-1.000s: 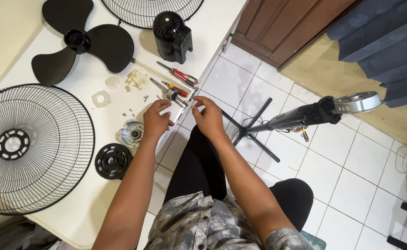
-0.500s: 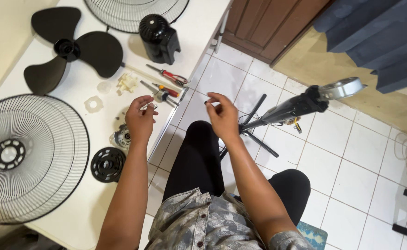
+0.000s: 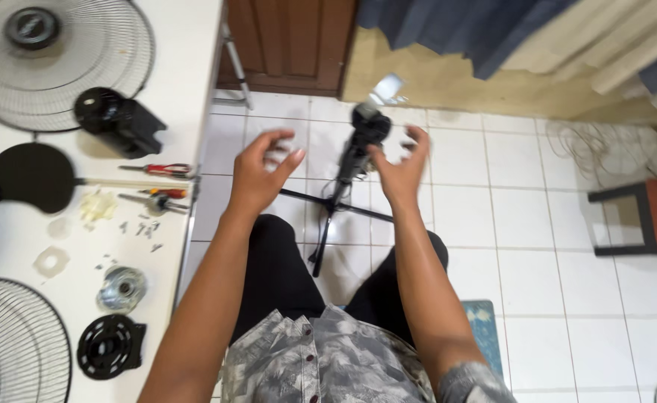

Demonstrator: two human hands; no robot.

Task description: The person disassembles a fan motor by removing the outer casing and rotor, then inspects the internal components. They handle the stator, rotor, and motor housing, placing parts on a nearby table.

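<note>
Fan stand [image 3: 347,175] upright on the tiled floor [image 3: 537,246], between both raised hands, motion-blurred. Left hand [image 3: 263,173] and right hand [image 3: 402,168] spread, fingers loose, grasping nothing. Worktop [image 3: 194,67] at left: screwdrivers [image 3: 157,170], screws, motor housing [image 3: 118,119], grilles cut off at frame edge.

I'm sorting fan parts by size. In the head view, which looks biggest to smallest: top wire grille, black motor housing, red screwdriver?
1. Top wire grille, partly cut off.
2. Black motor housing.
3. Red screwdriver.
All lie on the same table, so nearness hardly matters.
</note>
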